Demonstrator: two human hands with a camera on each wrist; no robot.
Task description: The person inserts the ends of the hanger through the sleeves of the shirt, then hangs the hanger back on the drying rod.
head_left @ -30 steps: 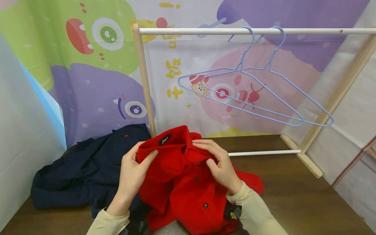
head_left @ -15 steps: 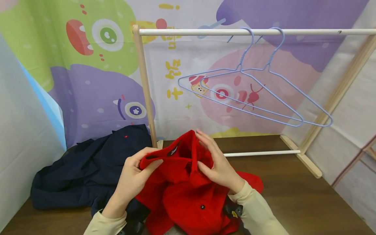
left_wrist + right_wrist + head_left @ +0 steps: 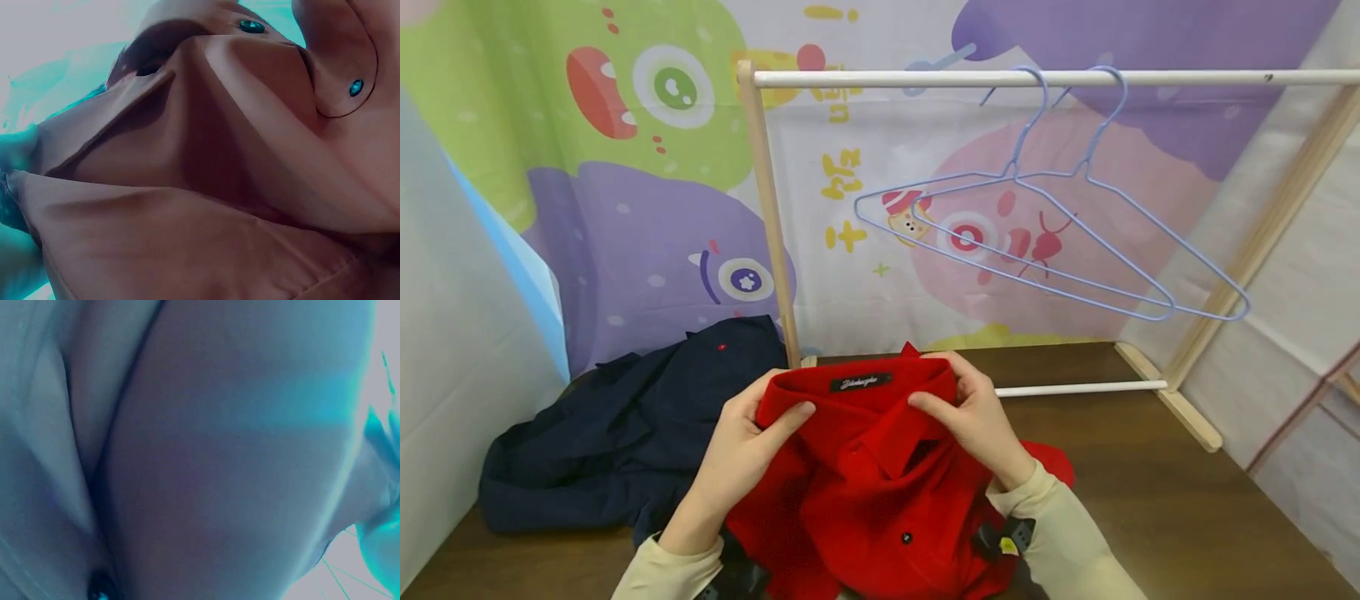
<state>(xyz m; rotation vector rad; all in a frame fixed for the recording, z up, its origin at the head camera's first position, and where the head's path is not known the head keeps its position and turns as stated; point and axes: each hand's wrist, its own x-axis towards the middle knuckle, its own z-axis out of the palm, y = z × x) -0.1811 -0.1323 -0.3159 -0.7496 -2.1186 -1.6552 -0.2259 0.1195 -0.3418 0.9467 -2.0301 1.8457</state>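
A red buttoned shirt (image 3: pixel 850 492) is held up by its collar between both hands. My left hand (image 3: pixel 745 442) pinches the collar's left end, thumb in front and fingers behind. At the other end, my right hand (image 3: pixel 973 417) grips the collar in the same way. The collar stands spread, showing a black label (image 3: pixel 861 382) inside its back. Below, the front hangs in folds with a dark button (image 3: pixel 907 538) visible. In the left wrist view the shirt cloth (image 3: pixel 219 137), off in colour, fills most of the picture; cloth (image 3: pixel 237 456) also fills the right wrist view.
A dark navy garment (image 3: pixel 595 433) lies heaped on the brown table (image 3: pixel 1150 500) at left. Behind stands a wooden rack with a white rail (image 3: pixel 880 79). Two blue wire hangers (image 3: pixel 1017 171) hang from it. A printed curtain (image 3: pixel 647 208) covers the back.
The right hand has shifted its grip along the collar and moved right. The collar, folded and gathered earlier, is now spread wide, with its label facing the head view. The left hand has barely moved.
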